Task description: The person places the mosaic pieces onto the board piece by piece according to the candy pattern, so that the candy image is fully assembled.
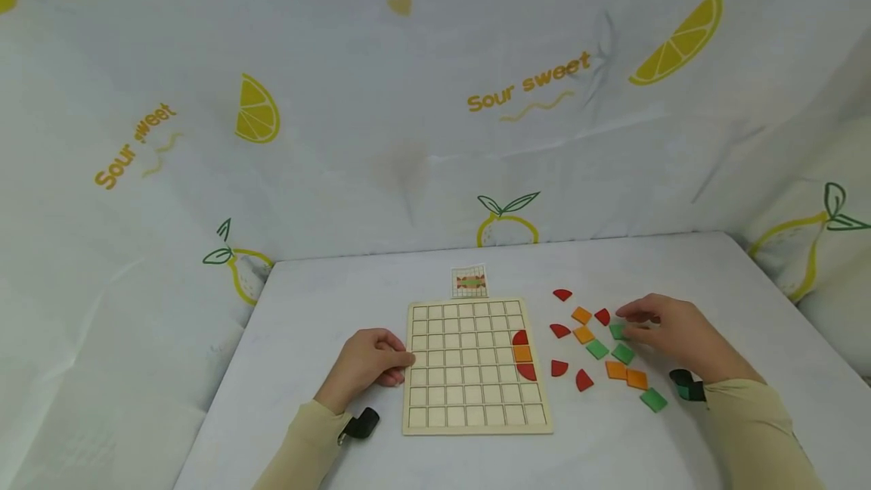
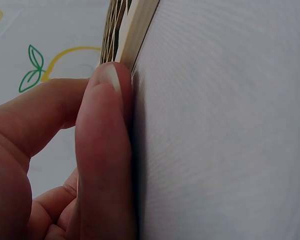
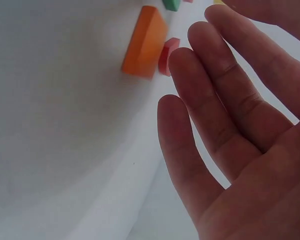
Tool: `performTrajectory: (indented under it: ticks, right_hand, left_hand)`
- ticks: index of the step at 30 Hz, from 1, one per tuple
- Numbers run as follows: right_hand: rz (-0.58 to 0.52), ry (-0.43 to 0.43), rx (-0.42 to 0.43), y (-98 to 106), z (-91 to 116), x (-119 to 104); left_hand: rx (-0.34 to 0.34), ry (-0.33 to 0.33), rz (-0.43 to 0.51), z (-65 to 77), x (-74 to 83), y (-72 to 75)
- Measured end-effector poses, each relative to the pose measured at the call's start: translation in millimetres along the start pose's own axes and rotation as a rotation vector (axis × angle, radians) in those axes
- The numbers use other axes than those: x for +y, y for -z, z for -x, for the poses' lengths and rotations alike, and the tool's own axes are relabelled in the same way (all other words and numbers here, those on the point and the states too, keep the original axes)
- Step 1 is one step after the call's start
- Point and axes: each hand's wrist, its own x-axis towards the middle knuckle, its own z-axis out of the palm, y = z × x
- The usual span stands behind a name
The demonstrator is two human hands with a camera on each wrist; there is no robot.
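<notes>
Fetching a tile, seemingly, we see: head view, right hand point(image 1: 680, 333) at a green tile point(image 1: 617, 332) beside the grid board point(image 1: 472, 376); left wrist view, left hand point(image 2: 99, 145) pinching the board's edge; right wrist view, fingers point(image 3: 217, 120) nearly straight, apparently empty, so we likely need a pinch.

"Sour sweet" point(image 1: 529, 83) (twice) on cloth point(image 1: 327, 187)

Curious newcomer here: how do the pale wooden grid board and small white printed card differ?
The pale wooden grid board is larger than the small white printed card. The left hand touches the board; no hand touches the card. The board bears flat red and orange pieces; the card, a printed pattern. Both show grids.
</notes>
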Motion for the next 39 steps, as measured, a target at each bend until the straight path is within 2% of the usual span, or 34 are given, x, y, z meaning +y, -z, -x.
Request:
performTrajectory:
  ticks: [18,25,33,39]
  right_hand:
    - [0.023,-0.021,-0.026,-2.4,-8.2,0.4]
    - [0.049,0.006,-0.023,-3.9,-9.8,0.6]
    - [0.045,-0.005,-0.035,-5.8,-9.2,1.8]
    - [0.027,-0.005,-0.043,-9.1,-5.4,-3.5]
  left_hand:
    - [0.024,0.01,0.016,2.3,0.0,1.5]
    - [0.021,0.009,0.017,2.6,0.1,2.1]
    - [0.009,0.018,0.036,4.9,-0.7,2.5]
    - [-0.004,-0.006,0.026,2.5,1.2,0.2]
